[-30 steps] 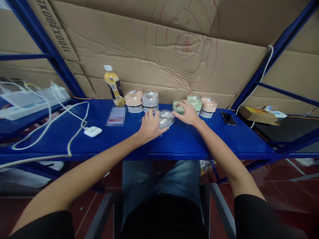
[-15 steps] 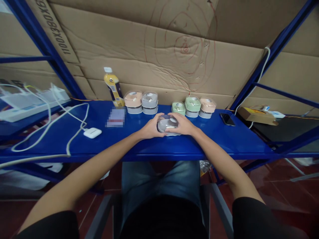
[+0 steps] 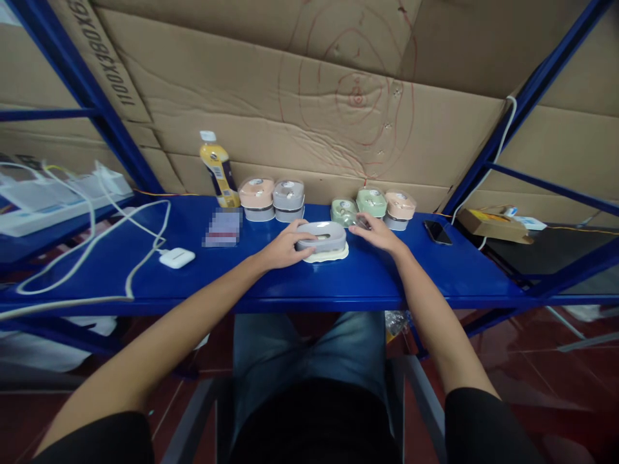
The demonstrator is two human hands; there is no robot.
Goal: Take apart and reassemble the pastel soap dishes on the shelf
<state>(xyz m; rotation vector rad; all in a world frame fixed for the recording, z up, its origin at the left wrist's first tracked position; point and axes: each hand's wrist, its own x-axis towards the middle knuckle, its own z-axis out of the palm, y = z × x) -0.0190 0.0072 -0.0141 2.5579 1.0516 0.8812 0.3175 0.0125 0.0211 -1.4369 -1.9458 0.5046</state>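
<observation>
My left hand [image 3: 288, 247] grips the left side of a grey oval box [image 3: 333, 243], with its fingers over the rim. This box is uncovered and stands near the front of the table on a cream, wavy-edged base [image 3: 329, 256]. To its right, my right hand [image 3: 382, 236] is closed on a clear plastic lid [image 3: 360, 222], held apart from the box and partly hidden by the fingers. Right behind the lid stands a low green box [image 3: 342, 207] with a clear cover.
Along the cardboard back wall stand a peach box [image 3: 257, 193], a grey lidded box [image 3: 289, 193], a taller green box [image 3: 371, 201], another peach box [image 3: 400, 205] and a yellow bottle [image 3: 217, 167]. A phone [image 3: 438, 232] lies right; a white case [image 3: 176, 258] and cables lie left.
The clear lid has come off the grey box and moved right in my right hand. My left hand has stayed at the box, whose open top now shows.
</observation>
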